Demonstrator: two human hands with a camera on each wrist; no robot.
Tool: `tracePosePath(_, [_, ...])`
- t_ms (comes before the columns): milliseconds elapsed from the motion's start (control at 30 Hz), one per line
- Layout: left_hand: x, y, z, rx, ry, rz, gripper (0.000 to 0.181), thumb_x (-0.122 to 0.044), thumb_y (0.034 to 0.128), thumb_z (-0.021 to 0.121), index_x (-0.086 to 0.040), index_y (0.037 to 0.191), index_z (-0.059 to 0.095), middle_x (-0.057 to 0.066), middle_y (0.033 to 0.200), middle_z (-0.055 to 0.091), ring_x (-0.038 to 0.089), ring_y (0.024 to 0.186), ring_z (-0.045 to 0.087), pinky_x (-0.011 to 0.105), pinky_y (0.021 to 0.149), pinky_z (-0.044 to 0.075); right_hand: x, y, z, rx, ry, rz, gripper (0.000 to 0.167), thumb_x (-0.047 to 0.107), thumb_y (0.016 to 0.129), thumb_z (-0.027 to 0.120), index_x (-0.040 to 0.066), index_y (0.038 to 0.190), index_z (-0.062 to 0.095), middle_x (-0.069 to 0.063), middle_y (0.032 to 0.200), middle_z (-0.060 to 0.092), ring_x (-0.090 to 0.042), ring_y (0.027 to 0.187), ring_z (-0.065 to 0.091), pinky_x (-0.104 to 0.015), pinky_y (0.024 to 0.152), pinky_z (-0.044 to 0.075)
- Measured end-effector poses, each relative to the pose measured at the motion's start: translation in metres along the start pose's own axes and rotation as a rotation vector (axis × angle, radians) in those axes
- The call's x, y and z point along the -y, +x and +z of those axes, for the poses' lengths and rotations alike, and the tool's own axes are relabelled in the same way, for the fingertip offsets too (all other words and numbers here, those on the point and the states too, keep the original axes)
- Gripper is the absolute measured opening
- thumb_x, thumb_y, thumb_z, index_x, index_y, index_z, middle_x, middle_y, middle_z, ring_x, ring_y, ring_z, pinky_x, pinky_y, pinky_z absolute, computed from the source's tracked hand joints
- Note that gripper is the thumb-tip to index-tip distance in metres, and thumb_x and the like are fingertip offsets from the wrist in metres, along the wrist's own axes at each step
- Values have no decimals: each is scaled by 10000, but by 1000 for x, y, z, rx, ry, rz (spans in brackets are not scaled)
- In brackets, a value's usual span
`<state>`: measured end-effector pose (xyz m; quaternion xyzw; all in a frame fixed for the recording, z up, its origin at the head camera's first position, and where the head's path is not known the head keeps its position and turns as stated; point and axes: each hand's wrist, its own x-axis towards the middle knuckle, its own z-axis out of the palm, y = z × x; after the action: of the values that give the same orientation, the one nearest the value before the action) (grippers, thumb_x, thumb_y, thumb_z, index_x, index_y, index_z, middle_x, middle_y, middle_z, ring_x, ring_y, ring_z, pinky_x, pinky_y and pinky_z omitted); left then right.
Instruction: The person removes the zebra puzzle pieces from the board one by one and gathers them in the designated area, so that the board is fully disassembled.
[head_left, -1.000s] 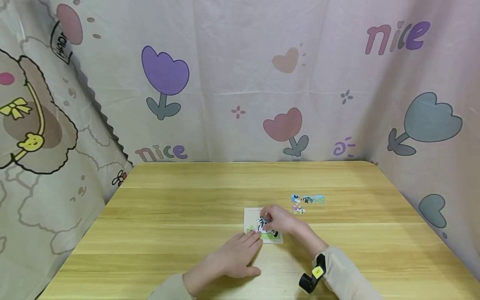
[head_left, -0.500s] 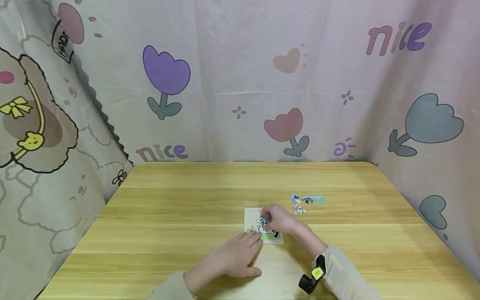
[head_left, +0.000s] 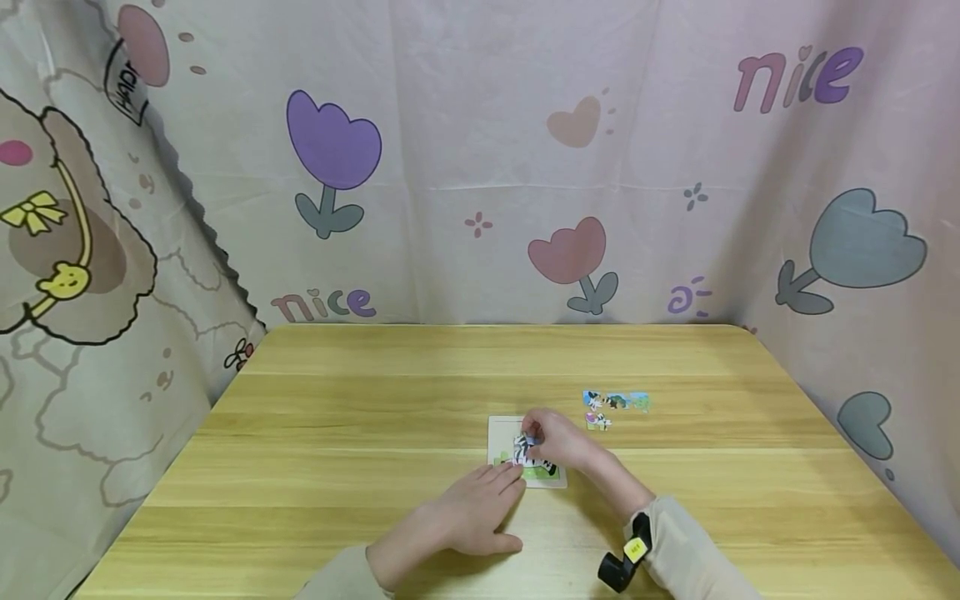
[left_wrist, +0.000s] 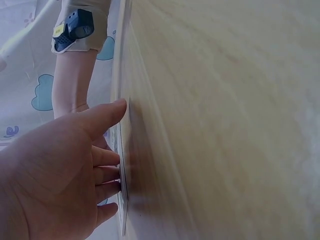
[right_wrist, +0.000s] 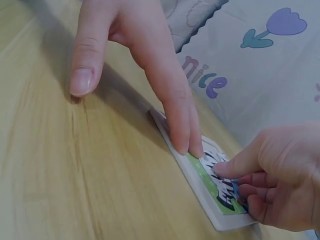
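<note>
A white card (head_left: pixel 504 429) with green and zebra-striped picture parts lies flat on the table. My left hand (head_left: pixel 476 512) rests its straight fingertips on the card's lower left edge, thumb spread to the side on the wood. Over the card's upper right part, my right hand (head_left: pixel 562 437) pinches a small puzzle piece with blue on it, mostly hidden by the fingers. In the right wrist view, the right thumb (right_wrist: pixel 230 169) touches the zebra picture (right_wrist: pixel 216 181), with the other fingers curled beside it. From the left wrist, the card (left_wrist: pixel 123 200) appears edge-on under the left fingertips.
Behind and right of the card lie several loose puzzle pieces: three in a row, including a greenish one (head_left: pixel 640 402), and one pink and white (head_left: pixel 597 422) in front. The wooden table (head_left: pixel 337 417) ends at a patterned curtain (head_left: pixel 450 125). A black wrist device (head_left: pixel 626 558) is on the right forearm.
Both hands stay in place on the card. Only the right fingertips have shifted very slightly, and less blue shows between them.
</note>
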<state>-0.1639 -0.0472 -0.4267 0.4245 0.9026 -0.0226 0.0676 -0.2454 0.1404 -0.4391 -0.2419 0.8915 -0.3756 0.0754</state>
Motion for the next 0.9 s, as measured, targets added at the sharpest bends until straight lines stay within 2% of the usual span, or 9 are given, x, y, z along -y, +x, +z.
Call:
tracePosePath(133, [0, -1, 0, -5, 2, 4, 759, -583, 871, 475, -37, 1391, 385, 121, 1479, 296, 242, 1360, 263, 365, 1095, 253, 0, -2, 1, -21, 21, 2, 276, -77, 699, 708, 1, 923, 568, -32, 826, 553, -155, 759, 513, -259, 664, 478])
tracePosePath(267, [1, -1, 0, -14, 6, 10, 755, -579, 872, 478, -30, 1384, 392, 127, 1474, 305, 248, 1357, 271, 368, 1093, 258, -1, -4, 4, -36, -5, -9, 295, -97, 719, 681, -23, 988, 587, -36, 839, 554, -158, 768, 515, -270, 664, 483])
tracePosePath(367, [1, -1, -1, -17, 6, 11, 753, -576, 872, 480, -30, 1383, 393, 128, 1474, 306, 251, 1356, 272, 371, 1093, 259, -1, -4, 5, -34, -58, -32, 326, -97, 734, 672, -51, 1049, 608, -36, 858, 548, -158, 780, 506, -275, 667, 468])
tracePosePath(500, [0, 0, -1, -6, 2, 5, 758, -581, 872, 474, -36, 1392, 385, 122, 1480, 294, 247, 1361, 262, 367, 1097, 249, -3, -4, 4, -14, -62, -43, 312, -88, 743, 674, -38, 1047, 622, -34, 856, 539, -160, 782, 496, -268, 659, 450])
tracePosePath(733, [1, 0, 0, 2, -3, 1, 770, -587, 870, 474, -37, 1399, 373, 120, 1485, 283, 246, 1364, 252, 366, 1100, 240, -2, -6, 0, 16, 24, -64, 275, -118, 763, 639, 12, 999, 583, -38, 777, 524, -144, 692, 467, -245, 585, 427])
tracePosePath(900, [0, 0, 1, 0, -5, 2, 770, -586, 868, 479, -36, 1396, 375, 118, 1482, 290, 247, 1361, 259, 367, 1099, 243, -5, -8, 0, 6, 34, -87, 290, -100, 770, 644, 30, 1024, 587, -31, 777, 522, -131, 668, 461, -235, 580, 428])
